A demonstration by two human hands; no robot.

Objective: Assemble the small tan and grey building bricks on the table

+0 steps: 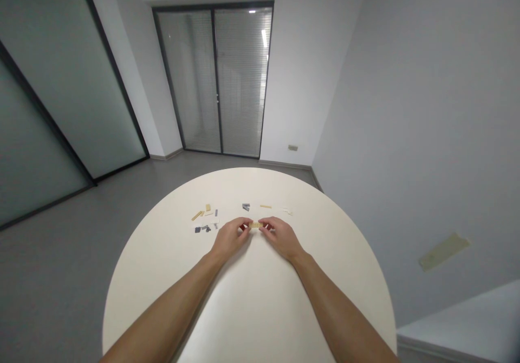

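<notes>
Two forearms [174, 302] converge; left hand [231, 237], right hand [282, 238] pinching tan piece [255, 225], seemingly by opposite ends.

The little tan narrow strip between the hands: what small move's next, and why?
Maybe free the right hand to reach the small grey oblong pieces beyond: both hands pinch the strip by its ends, and the left hand might hold it alone.

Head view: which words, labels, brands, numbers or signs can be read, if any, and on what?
No text can be read.
Yellow piece between left hand and right hand: too small to tell any marks.
Loose pieces on the table: also too small.
</notes>
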